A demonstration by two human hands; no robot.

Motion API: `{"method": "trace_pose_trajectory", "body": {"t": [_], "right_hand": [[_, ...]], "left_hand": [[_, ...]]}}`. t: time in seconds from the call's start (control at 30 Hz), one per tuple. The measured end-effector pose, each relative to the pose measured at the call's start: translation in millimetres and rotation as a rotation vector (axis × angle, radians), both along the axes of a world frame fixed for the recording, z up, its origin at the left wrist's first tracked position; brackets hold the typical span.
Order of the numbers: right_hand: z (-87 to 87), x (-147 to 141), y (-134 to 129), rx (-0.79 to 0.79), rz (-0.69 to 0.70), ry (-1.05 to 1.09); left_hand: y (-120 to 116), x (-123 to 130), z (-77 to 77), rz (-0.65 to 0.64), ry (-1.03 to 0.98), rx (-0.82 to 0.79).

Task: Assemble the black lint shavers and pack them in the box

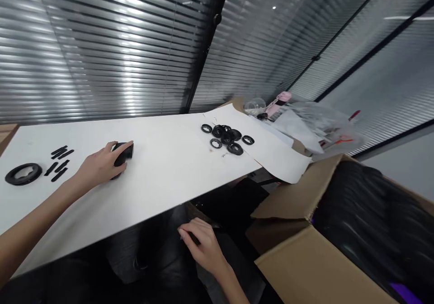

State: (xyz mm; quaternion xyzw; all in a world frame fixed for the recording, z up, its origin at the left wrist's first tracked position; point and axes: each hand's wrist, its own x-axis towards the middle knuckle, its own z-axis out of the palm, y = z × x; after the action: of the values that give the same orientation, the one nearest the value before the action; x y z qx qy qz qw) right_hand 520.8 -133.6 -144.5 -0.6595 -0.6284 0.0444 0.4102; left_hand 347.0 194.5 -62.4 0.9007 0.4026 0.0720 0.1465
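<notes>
Two hands: left hand [98, 166] grips black part [122, 155], right hand [203, 245] below tabletop [169, 168]

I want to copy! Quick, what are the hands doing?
Left hand: closed on a black part.
Right hand: curled, maybe holding something small and dark.

The left hand [100, 165] hid part of its black piece [123, 154], and the right hand [203, 246] almost covered a dark thing [194, 237]. The cardboard box [288, 259] was cut off by the right edge; the pink object [280, 104] behind it was blurred.
</notes>
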Motion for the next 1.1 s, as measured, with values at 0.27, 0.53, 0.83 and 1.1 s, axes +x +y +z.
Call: {"method": "trace_pose_trajectory", "body": {"t": [0.27, 0.53, 0.83, 1.1], "right_hand": [[18.6, 60, 36, 0.278, -0.57, 0.303], [49.3, 190, 87, 0.294, -1.107, 0.318], [52.6, 243, 89, -0.06, -1.143, 0.15], [45.7, 258, 86, -0.205, -1.074, 0.031]], "left_hand": [[10, 7, -24.2, 0.101, -0.388, -0.342], [28, -5, -38.2, 0.296, -1.089, -0.841], [29, -5, -22.1, 0.411, -1.339, -1.064], [23, -5, -16.7, 0.398, -1.307, -1.078]]}}
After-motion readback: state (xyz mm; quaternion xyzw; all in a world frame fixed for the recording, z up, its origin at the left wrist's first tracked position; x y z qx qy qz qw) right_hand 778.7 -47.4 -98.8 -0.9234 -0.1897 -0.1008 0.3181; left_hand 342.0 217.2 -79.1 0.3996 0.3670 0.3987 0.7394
